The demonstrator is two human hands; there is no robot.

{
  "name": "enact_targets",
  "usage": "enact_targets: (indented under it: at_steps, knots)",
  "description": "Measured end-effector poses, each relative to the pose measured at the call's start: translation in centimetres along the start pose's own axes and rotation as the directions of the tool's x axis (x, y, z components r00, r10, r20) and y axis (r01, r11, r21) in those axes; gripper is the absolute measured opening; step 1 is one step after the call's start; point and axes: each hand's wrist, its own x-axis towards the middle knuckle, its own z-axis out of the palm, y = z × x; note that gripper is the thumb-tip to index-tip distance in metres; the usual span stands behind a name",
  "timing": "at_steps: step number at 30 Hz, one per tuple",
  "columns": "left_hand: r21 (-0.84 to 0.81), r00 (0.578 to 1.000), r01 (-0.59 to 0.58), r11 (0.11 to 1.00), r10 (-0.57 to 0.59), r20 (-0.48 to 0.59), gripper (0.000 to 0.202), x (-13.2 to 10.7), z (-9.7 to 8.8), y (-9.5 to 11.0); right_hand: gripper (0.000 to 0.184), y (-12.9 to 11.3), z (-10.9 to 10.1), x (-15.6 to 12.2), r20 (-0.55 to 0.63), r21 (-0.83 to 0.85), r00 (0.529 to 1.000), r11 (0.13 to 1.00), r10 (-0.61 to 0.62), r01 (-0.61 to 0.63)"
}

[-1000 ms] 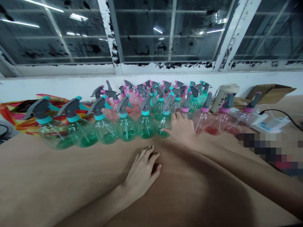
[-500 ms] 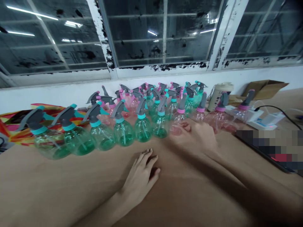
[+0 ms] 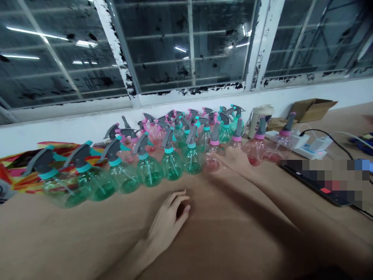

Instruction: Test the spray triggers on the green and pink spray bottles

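Note:
My right hand [image 3: 236, 158] is at a pink spray bottle [image 3: 212, 165] with a grey trigger head and pink collar. A digit lies across the bottle's front, and the other fingers are partly hidden and blurred. Just right of it stand further pink spray bottles, one [image 3: 256, 149] beyond my wrist. To the left, a front row of green spray bottles with turquoise collars continues, the closest one [image 3: 192, 159] beside the held bottle. My left hand [image 3: 167, 217] rests on the wooden table [image 3: 221, 241], empty, fingers apart and slightly bent.
Behind the front row stand many more pink and green spray bottles [image 3: 177, 128]. A colourful bag [image 3: 26, 179] lies at the left. At the right are a pale cup [image 3: 259, 116], a cardboard box [image 3: 313, 109], a power strip [image 3: 311, 151] with cables, and a dark flat device [image 3: 317, 186].
The view has shifted, so the bottles appear slightly lower and further left. My right hand stays at the pink bottle, a digit now stretched across its front. My left hand's fingers have curled a little.

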Motion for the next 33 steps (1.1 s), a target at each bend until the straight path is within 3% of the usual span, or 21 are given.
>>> enact_targets:
  at_steps: [9, 12, 16, 18, 21, 26, 30, 33]
  knots:
    - [-0.128, 0.999, 0.049, 0.991, -0.049, 0.005, 0.016, 0.0, -0.9, 0.7, 0.071, 0.6, -3.0, -7.7, 0.002, -0.092, 0.983, 0.979, -0.184, 0.183]
    - [-0.188, 0.999, 0.052, 0.981, -0.050, 0.015, 0.032, -0.1, -1.6, 1.5, 0.067, -0.1, -2.9, -10.1, -0.081, -0.038, 0.943, 0.946, -0.323, 0.321]
    - [-0.282, 0.998, -0.064, 0.957, 0.057, -0.032, 0.063, -0.1, -3.3, 3.5, 0.061, -2.1, -1.9, -12.3, -0.158, 0.023, 0.864, 0.873, -0.478, 0.487]
    - [-0.273, 0.995, -0.077, 0.959, 0.057, -0.080, 0.069, 0.1, -4.2, 4.7, 0.053, -3.5, -1.3, -12.8, -0.164, 0.065, 0.836, 0.840, -0.524, 0.539]
    - [-0.299, 0.994, -0.026, 0.954, -0.006, -0.107, 0.059, 0.7, -5.2, 5.9, 0.047, -5.6, -0.5, -12.9, -0.169, 0.152, 0.801, 0.788, -0.574, 0.597]
    - [-0.456, 0.976, 0.029, 0.890, -0.124, -0.180, 0.037, 2.0, -5.1, 5.3, 0.061, -8.0, 1.3, -12.3, -0.219, 0.287, 0.757, 0.701, -0.615, 0.653]
    - [-0.437, 0.947, 0.063, 0.897, -0.192, -0.257, 0.018, 3.1, -4.7, 4.2, 0.077, -7.3, 3.0, -11.7, -0.195, 0.403, 0.725, 0.620, -0.660, 0.673]
    - [-0.360, 0.947, 0.079, 0.930, -0.182, -0.263, 0.020, 3.9, -4.9, 3.9, 0.081, -5.1, 4.2, -11.1, -0.086, 0.448, 0.691, 0.592, -0.718, 0.670]
